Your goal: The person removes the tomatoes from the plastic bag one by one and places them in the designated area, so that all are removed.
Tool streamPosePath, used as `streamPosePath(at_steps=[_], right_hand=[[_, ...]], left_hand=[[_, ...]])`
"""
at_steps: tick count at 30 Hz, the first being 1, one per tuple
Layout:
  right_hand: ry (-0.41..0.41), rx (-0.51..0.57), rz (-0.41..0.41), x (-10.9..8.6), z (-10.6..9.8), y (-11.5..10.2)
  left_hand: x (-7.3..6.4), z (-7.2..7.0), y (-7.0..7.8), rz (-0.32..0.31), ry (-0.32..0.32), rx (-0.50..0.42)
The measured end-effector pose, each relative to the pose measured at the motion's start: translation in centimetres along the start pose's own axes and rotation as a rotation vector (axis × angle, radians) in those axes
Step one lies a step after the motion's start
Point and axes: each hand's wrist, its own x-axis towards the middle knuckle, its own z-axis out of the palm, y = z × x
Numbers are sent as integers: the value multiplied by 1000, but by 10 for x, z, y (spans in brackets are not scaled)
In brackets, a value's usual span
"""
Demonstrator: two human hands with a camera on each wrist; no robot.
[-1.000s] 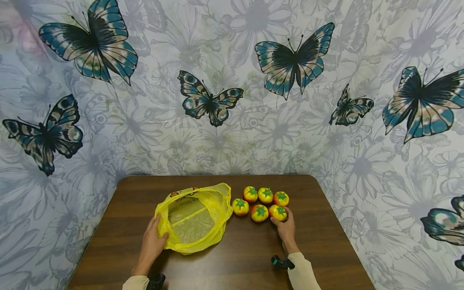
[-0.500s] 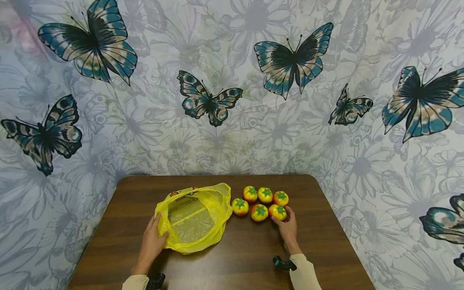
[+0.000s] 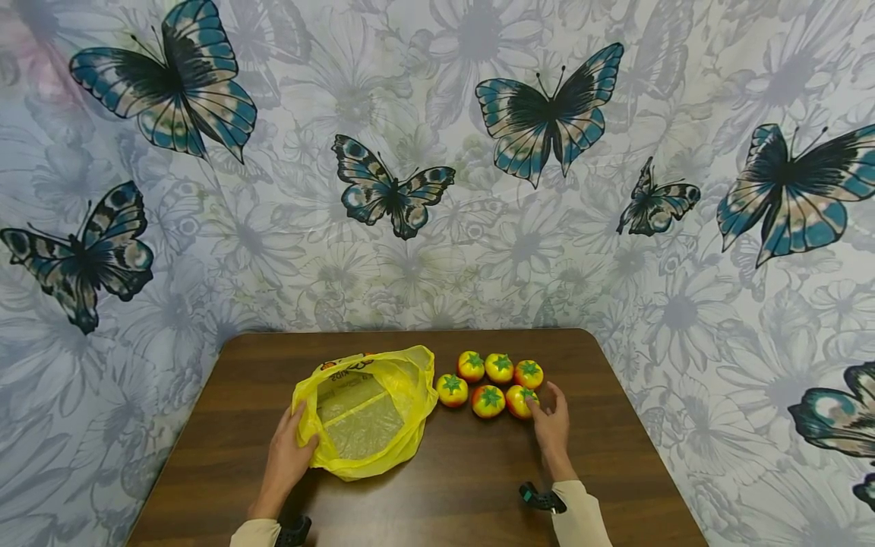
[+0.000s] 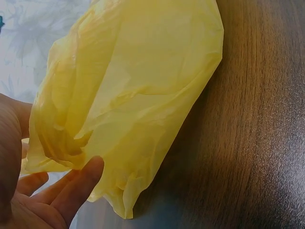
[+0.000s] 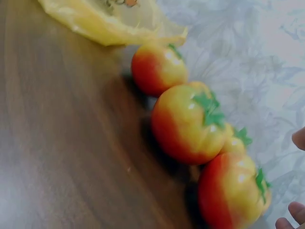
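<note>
My left hand [image 3: 287, 450] grips the near-left rim of a yellow plastic bag [image 3: 417, 425], whose mouth gapes toward me. In the left wrist view, the fingers [image 4: 78, 191] lie along the edge of the thin bag [image 4: 157, 109]. To the bag's right, several red-and-yellow tomatoes with green leafy tops stand in two rows. My right hand [image 3: 552, 427] is beside the front-right tomato [image 3: 519, 403], its fingers parted and the thumb overlapping that tomato in the head view. In the right wrist view, fingertips [image 5: 296, 212] show at the right edge, apart from the front-right tomato [image 5: 228, 191].
Everything stands on a brown wooden table [image 3: 472, 494] with rounded far corners. Behind it rises a wall covering [image 3: 533, 266] printed with grey flowers and blue butterflies. The left tomato [image 3: 452, 390] sits close to the bag's right side.
My right hand has let go of the front-right tomato and drawn back to the right, its fingers spreading. The left hand and the bag have stayed in place.
</note>
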Motion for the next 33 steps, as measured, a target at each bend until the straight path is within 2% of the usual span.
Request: streamPosePath(at_steps=[8,14,21,26,33], right_hand=[[-31,11,-25,-2,4,-14],[-140,-11,-20,-7,9,-27],[-199,-207,-216,-13,18,-32],[-237,-269,-274,-17,23,-36],[-260,-346,-343,-20,32,-42]], left_hand=[[1,0,-2,47,43,-24],[0,0,0,73,61,-30],[3,-3,4,80,106,-72],[8,-7,11,63,121,-82],[15,-11,26,73,90,-29]])
